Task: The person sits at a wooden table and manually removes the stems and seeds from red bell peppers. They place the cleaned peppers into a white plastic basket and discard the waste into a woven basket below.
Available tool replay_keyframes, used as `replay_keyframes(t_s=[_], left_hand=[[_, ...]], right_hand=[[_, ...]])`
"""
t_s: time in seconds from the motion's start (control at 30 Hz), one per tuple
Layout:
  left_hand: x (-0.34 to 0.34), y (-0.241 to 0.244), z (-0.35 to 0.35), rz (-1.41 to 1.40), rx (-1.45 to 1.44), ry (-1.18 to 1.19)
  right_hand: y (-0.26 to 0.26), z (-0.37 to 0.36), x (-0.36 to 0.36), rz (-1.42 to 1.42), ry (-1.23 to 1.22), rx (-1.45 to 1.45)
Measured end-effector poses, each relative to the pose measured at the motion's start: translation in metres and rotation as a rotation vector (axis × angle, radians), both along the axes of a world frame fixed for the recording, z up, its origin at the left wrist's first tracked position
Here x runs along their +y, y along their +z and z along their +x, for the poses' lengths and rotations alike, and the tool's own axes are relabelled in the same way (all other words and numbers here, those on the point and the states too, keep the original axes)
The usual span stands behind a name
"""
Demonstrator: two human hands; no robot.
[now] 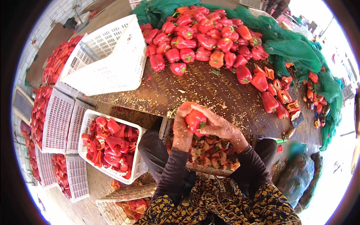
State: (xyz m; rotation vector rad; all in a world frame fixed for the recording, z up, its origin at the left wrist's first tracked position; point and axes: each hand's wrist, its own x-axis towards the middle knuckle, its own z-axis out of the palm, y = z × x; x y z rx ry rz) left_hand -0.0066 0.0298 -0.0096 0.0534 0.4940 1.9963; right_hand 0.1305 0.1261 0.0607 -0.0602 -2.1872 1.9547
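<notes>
Both hands close around one red bell pepper [195, 120] at the near edge of a brown board table [174, 95]. My left hand [182, 128] wraps its left side. My right hand [218, 123] covers its top and right side, with the thumb near the green stem. Below the hands, a container [206, 170] between my knees holds pepper cores and scraps [211, 153]. Across the table lies a large heap of whole red peppers [206, 42]. Cut and whole peppers [271, 92] lie to the right. Pale seeds are scattered over the board.
A white plastic crate [112, 76] stands at the table's left. Below it, another white crate [84, 135] holds cut red peppers, with more filled crates [57, 121] farther left. Green netting [295, 53] borders the table's back and right. Full bags [296, 180] sit at lower right.
</notes>
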Motion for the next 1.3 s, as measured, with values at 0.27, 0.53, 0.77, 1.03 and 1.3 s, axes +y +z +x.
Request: replay_keyframes(t_s=[0.27,0.53,0.77,1.03,1.3], left_hand=[[0.006,0.028,0.023,-0.154,0.132,0.258],[-0.031,0.073,0.079,-0.230,1.524,0.517],[-0.267,-0.032,-0.224,-1.275,1.315,0.814],[-0.202,-0.069,-0.210,-1.393,1.354,0.856],[0.052,-0.038,-0.014,-0.495,0.526,-0.063]], right_hand=[[-0.006,0.011,-0.021,0.587,-0.418,0.240],[-0.157,0.044,-0.004,0.646,-0.515,-0.559],[-0.087,0.067,0.150,0.873,-0.655,-0.404],[-0.106,-0.008,0.309,0.892,-1.028,-0.969],[-0.112,-0.006,0.189,0.224,-0.786,-0.612]])
